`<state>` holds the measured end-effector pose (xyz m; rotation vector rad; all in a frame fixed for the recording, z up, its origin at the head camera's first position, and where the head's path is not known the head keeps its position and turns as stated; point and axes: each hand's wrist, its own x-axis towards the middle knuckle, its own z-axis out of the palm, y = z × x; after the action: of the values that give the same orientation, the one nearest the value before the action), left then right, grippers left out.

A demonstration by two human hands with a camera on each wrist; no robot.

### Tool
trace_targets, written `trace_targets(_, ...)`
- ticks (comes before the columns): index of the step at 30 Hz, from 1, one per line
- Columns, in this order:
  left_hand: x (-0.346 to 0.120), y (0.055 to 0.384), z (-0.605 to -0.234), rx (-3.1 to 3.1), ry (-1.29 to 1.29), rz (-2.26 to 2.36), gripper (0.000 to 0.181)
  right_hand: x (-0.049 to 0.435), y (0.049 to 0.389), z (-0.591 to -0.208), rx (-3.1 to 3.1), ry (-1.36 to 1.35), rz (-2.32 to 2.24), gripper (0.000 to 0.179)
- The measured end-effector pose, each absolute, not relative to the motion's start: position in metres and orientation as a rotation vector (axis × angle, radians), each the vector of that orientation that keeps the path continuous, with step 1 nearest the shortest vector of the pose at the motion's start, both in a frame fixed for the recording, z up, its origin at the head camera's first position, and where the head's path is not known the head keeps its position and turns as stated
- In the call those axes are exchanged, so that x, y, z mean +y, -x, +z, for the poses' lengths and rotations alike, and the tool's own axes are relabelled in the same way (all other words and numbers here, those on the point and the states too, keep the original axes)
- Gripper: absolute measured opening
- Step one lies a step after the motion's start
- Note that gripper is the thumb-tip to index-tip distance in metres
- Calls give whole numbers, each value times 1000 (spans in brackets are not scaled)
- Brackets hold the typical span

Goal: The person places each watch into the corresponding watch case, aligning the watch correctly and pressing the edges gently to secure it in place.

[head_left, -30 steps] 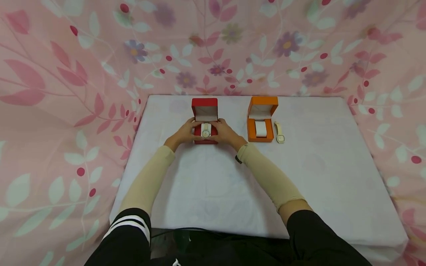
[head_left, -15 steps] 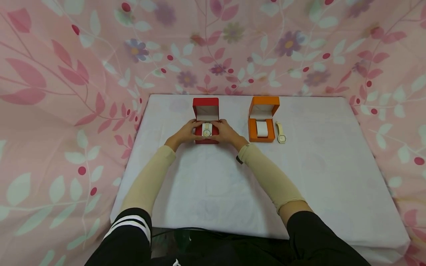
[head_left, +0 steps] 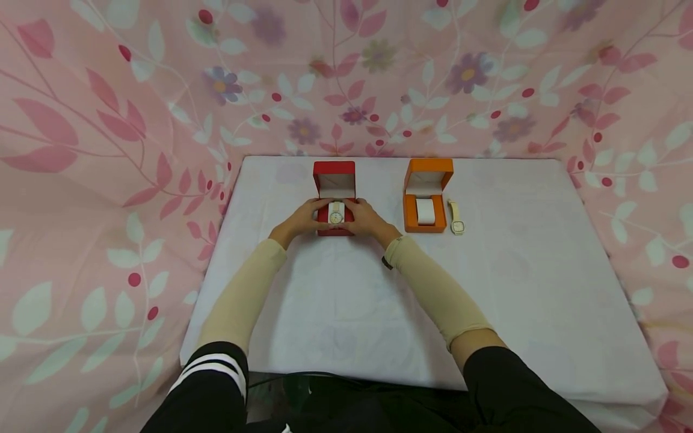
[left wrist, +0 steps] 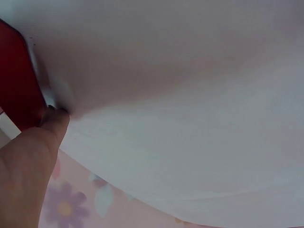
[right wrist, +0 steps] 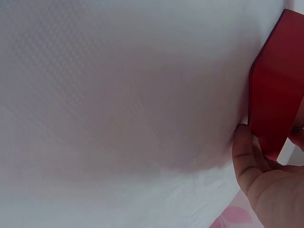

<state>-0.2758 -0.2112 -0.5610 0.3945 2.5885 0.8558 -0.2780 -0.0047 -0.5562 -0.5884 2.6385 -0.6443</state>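
A red watch box (head_left: 334, 168) stands with its lid up toward the back of the table. Inside it a wristwatch (head_left: 335, 217) with a pale strap is wrapped round a white cushion. My left hand (head_left: 298, 221) grips the box's left side, the thumb reaching over near the watch. From the other side my right hand (head_left: 373, 221) grips it the same way. In the left wrist view, fingers (left wrist: 56, 121) lie along the red side wall near the cloth. The right wrist view has fingers (right wrist: 244, 154) at the lower edge of the opposite wall.
To the right stands an orange watch box (head_left: 425, 227), lid up, with a bare white cushion (head_left: 425, 211). Beside it a second wristwatch (head_left: 456, 219) with a pale strap lies on the white tablecloth (head_left: 520, 288). A pink floral curtain (head_left: 400, 72) rises behind the table.
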Motion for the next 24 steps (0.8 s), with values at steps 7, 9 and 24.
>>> trace_targets(7,-211,274,-564,2606,-378,845,79,-5,275,-556,2649,596,-673,77)
trace_targets(9,-211,274,-565,2603,-381,843,79,-5,274,-557,2648,608,-704,76)
trace_targets(24,-209,274,-566,2583,-318,858,77,-5,274,-560,2619,546,-730,73)
